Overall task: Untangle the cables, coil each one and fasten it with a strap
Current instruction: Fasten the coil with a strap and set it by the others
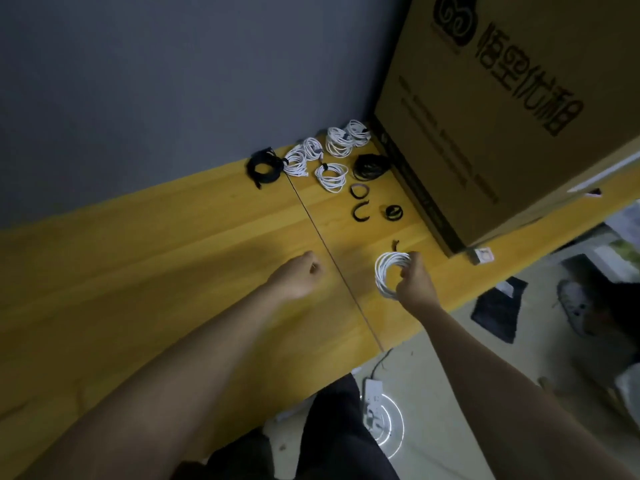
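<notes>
We saw the right hand (415, 285) gripping a white coil (389, 273), fingers curled round its right side, the round loops of smooth cable held just over the wooden table (173, 258). A short dark tip (395, 244) poked out just beyond the coil; we could not tell whether it was a strap or a plug. The left hand (299, 277) was clenched into a loose fist, knuckles down near the table's seam (329, 251), and we could make out nothing in it.

Farther back, by the grey wall (173, 81), finished bundles lay in a cluster: a black coil (265, 167) at the left, then white coils (341, 142) side by side, one more white bundle (331, 176) nearer to us, and a glossy black coil (371, 166) against the cardboard box (502, 133). Between those and the right hand, three black straps lay loose on the yellow grain: a ring (359, 191), an open C shape (362, 212) and a tight roll (394, 213).

The box stood tall at the right, matte brown with dark print. Below the table edge, a white power strip (374, 398) lay on the pale floor.
</notes>
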A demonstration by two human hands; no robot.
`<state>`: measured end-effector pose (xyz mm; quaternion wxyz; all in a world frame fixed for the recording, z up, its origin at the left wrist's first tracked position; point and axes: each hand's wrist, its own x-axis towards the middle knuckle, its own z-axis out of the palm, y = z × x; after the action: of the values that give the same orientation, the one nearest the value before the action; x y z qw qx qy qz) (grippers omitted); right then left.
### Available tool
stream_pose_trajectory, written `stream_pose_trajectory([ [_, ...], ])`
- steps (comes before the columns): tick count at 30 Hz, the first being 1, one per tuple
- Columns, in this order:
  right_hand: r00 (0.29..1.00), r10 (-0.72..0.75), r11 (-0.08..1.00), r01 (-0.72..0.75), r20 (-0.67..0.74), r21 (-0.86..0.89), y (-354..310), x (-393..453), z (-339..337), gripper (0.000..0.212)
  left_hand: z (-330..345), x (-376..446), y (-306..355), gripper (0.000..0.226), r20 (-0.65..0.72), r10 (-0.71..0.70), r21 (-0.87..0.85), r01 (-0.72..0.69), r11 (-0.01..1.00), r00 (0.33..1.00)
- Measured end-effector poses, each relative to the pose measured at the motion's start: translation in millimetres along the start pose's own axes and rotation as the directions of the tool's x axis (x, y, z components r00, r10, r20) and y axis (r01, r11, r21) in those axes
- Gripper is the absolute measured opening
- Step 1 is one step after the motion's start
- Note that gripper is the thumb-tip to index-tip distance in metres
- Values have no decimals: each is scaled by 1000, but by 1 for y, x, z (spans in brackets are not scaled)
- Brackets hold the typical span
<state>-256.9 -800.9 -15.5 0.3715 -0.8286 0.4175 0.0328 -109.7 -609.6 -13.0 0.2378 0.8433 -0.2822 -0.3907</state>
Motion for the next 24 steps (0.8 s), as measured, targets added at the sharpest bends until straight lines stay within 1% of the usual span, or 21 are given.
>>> stream_pose_trajectory([
  [3,998,-46,997,49,53,-58,13,55,-27,40,5,46,25,23,-70,-92,6,93,996,993],
  [5,993,-94,992,100,70,-81,14,75,-35,38,8,66,36,19,-96,-119,25,122,992,988],
  [7,988,-126,986,134,86,-97,16,104,-41,36,9,95,48,16,-129,-134,32,139,990,983],
  [9,982,-146,980,160,119,-119,15,126,-44,38,9,121,58,19,-161,-132,27,138,990,978],
  [15,961,-225,947,254,159,-197,8,165,-46,44,9,192,71,22,-280,-136,40,153,987,950],
  [18,950,-257,928,294,179,-229,4,179,-44,46,13,218,71,23,-301,-135,72,164,984,944],
  [22,928,-297,900,350,224,-260,0,191,-40,45,21,239,68,31,-321,-207,71,242,968,924],
  [24,922,-301,892,362,244,-269,0,194,-40,43,23,244,67,27,-308,-193,85,229,970,932],
])
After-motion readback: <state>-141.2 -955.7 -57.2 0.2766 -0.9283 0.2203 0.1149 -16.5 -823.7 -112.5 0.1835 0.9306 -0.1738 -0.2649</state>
